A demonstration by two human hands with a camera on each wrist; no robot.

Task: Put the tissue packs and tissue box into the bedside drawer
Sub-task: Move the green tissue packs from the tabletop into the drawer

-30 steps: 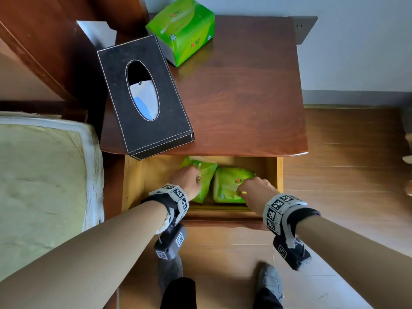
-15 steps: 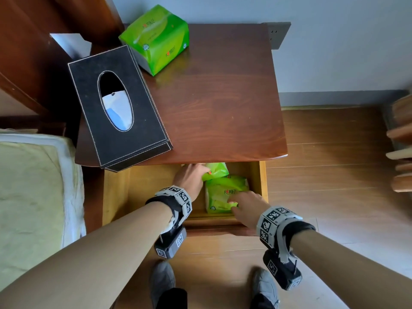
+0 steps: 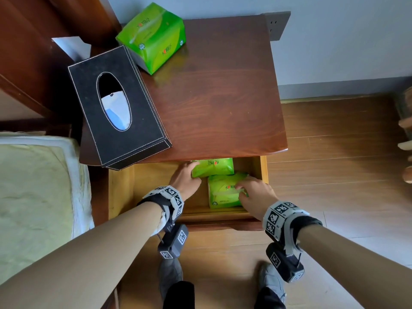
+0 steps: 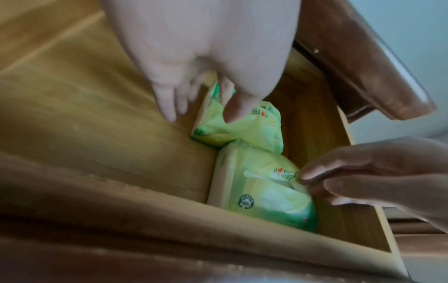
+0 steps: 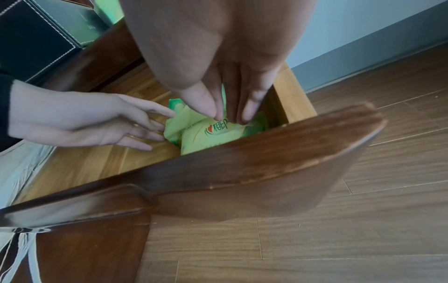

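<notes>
Head view: bedside drawer (image 3: 121, 188) pulled open under the nightstand top (image 3: 214, 103). Two green tissue packs inside, right half of the drawer: rear pack (image 3: 213, 167) partly under the top's front edge, front pack (image 3: 223, 194) just beside it, near the drawer front. Left hand (image 3: 185, 180) sits at the rear pack's left end, fingers straight, touching it. Right hand (image 3: 256, 194) lies on the front pack's right side, fingers loosely extended. Third green pack (image 3: 152, 36) at the back of the top, black tissue box (image 3: 118, 108) on the top's left side, overhanging the front edge; both outside the drawer. Bed (image 3: 38, 197) on the left, wall socket (image 3: 276, 24) behind the top. Left wrist view: blurry; left hand (image 4: 206, 63) fingers spread and relaxed, tips on the rear pack (image 4: 242, 126) and drawer floor (image 4: 109, 124), no wrap-around grasp. Front pack (image 4: 261, 187) against the drawer front, right hand (image 4: 378, 172) fingertips on its top, straight. Right wrist view: right hand (image 5: 218, 63) thumb and fingers come together on the front pack's (image 5: 213, 136) top film; contact clear, can't tell if it's a real pinch. Left hand (image 5: 80, 122) open-palmed, fingertips touching the rear pack's crumpled end (image 5: 177, 114). Box corner (image 5: 36, 38) visible top left.
</notes>
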